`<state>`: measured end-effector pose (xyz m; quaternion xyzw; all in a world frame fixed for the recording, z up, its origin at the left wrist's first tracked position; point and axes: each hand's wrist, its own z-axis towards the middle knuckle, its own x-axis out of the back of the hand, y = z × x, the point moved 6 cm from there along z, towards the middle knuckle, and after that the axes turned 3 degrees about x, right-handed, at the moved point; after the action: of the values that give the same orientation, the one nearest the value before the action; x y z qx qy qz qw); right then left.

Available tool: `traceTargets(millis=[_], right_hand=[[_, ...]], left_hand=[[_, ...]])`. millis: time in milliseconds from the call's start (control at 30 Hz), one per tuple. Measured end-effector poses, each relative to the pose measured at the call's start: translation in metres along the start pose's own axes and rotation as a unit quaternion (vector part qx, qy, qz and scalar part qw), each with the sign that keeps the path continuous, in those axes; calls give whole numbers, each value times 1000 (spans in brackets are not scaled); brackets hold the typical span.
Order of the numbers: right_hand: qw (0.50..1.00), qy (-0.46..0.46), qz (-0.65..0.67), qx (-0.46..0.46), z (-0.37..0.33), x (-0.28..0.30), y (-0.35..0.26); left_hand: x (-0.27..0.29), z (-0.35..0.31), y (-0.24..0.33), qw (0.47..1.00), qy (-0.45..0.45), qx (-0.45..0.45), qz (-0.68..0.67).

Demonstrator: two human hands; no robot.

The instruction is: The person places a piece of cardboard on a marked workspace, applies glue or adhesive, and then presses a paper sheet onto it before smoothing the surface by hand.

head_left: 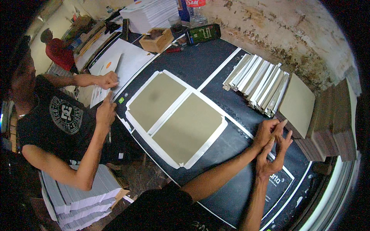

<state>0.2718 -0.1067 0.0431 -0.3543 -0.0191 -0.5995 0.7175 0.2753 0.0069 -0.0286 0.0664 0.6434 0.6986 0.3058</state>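
Observation:
My left hand (266, 131) and my right hand (268, 163) meet over the right part of the black table, beside a stack of grey boards (298, 101). The left fingers are curled against the right hand's fingertips; whether anything lies between them is hidden. On the right hand, thumb and fingers are spread apart. Left of both hands, a white-edged cover sheet (154, 133) lies flat, with two grey board panels, a near one (189, 129) and a far one (157, 101), set on it side by side. A narrow white strip separates the panels.
White and grey strips (257, 82) are piled behind the boards. At the back stand a phone (203, 34), a wooden box (156, 40), a glass (175, 24), a bottle (197, 14) and a paper stack (150, 15). A co-worker (69, 115) handles printed sheets at left.

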Motion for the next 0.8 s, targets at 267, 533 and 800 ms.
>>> traceTargets(millis=[267,533,800], right_hand=[[997,-44,-60,34,7,-2,2],[996,-59,-70,-4,3,-6,5],[996,-53,-71,-30,2,-1,10]], left_hand=[[-9,3,-11,987,-154,-54,-2],[-4,1,-9,996,-78,16,41],[-7,0,-8,994,-85,-2,75]])
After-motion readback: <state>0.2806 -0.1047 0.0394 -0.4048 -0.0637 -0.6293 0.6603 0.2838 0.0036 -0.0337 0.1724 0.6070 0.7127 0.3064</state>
